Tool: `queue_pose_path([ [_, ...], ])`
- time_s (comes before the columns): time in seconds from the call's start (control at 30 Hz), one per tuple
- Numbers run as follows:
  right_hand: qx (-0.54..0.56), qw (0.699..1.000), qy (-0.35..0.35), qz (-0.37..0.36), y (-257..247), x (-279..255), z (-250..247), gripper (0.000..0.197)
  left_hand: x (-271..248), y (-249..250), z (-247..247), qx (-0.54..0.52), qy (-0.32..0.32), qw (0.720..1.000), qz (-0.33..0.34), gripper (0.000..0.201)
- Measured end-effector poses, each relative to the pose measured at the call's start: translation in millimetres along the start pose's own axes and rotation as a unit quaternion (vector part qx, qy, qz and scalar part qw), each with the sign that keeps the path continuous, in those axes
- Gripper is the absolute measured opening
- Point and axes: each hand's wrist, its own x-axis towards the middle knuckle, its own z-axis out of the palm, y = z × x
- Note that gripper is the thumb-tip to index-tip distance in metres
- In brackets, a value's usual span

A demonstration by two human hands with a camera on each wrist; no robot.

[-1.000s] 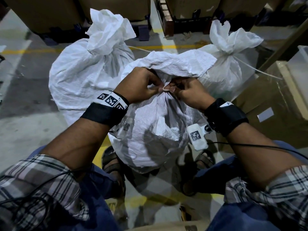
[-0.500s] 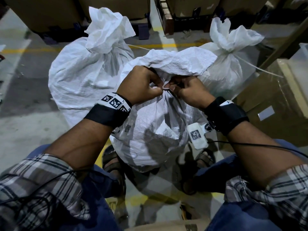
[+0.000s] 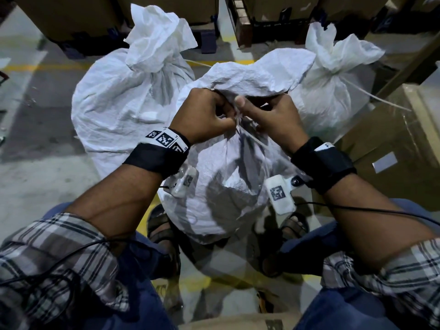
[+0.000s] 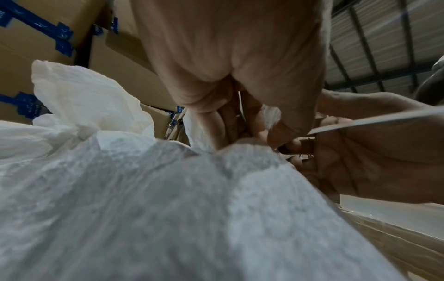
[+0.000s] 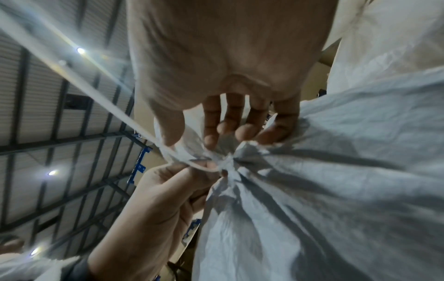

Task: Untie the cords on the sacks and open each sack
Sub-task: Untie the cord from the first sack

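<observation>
A white woven sack [image 3: 221,186] stands between my knees, its neck cinched by a pale cord [image 3: 252,139]. My left hand [image 3: 207,115] and right hand [image 3: 269,117] meet at that neck, and both pinch the cord at the knot. In the right wrist view my right hand's fingertips [image 5: 211,136] press at the knot while a cord strand [image 5: 96,91] runs up and left; my left hand [image 5: 168,190] pinches the loop below. In the left wrist view the cord [image 4: 372,121] crosses my right hand [image 4: 360,161]. Two more tied sacks stand behind, one left [image 3: 114,96] and one right [image 3: 333,91].
Cardboard boxes [image 3: 392,151] press close on the right. More boxes and a pallet [image 3: 245,25] line the back. A yellow line [image 3: 47,66] crosses the concrete floor. My sandalled feet [image 3: 164,227] flank the near sack.
Both hands have shifted at the neck of the near sack. My right thumb has lifted, and a loose strand of cord now trails from the knot toward my right wrist.
</observation>
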Motion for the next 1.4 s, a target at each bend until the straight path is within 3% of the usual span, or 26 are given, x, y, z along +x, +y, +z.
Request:
queue_pose_path([
  [0.17, -0.111, 0.983, 0.146, 0.029, 0.5, 20.5, 5.0, 0.033, -0.5, 7.8, -2.7, 0.011, 0.002, 1.000, 0.010, 0.011],
  [0.27, -0.121, 0.981, 0.143, 0.044, 2.1, 27.3, 6.7, 0.025, -0.4, 7.8, -6.5, 0.034, 0.024, 0.999, 0.018, 0.011],
  [0.47, -0.166, 0.965, 0.121, 0.161, 15.2, 37.6, 4.1, 0.029, -2.9, 6.8, -7.0, 0.034, 0.007, 0.999, 0.005, 0.009],
  [0.57, -0.226, 0.954, 0.137, 0.144, 10.4, 33.4, 5.7, 0.036, -4.1, 4.7, -5.0, 0.019, 0.002, 1.000, -0.007, 0.008],
  [0.63, -0.205, 0.960, 0.147, 0.124, 0.3, 29.1, 6.3, 0.038, -4.2, 1.6, -6.5, 0.007, 0.003, 1.000, -0.011, 0.007],
  [0.77, 0.021, 0.998, 0.009, 0.066, -15.8, 6.5, 4.9, 0.010, -4.8, 1.2, -9.5, -0.002, -0.005, 1.000, 0.004, 0.007],
  [0.83, -0.075, 0.995, -0.062, -0.009, -18.7, -1.4, 2.8, 0.016, -4.4, 2.0, -10.2, -0.001, -0.001, 1.000, 0.014, 0.007],
  [0.9, -0.178, 0.977, -0.088, -0.071, -19.2, -3.0, 0.3, 0.021, -3.5, 1.4, -11.2, 0.000, -0.002, 1.000, 0.015, 0.008],
  [1.07, -0.233, 0.958, -0.089, -0.144, -15.5, 0.5, 1.4, 0.018, -5.3, 2.1, -15.4, 0.014, -0.014, 0.999, 0.028, 0.008],
  [1.27, -0.319, 0.931, -0.106, -0.143, -6.0, 7.7, -1.8, 0.019, -6.1, 1.0, -16.9, 0.008, 0.011, 1.000, 0.023, 0.011],
  [1.4, -0.272, 0.947, -0.122, -0.121, -7.3, 8.3, -9.4, 0.021, -7.3, -0.3, -15.1, 0.002, 0.005, 1.000, 0.016, 0.011],
])
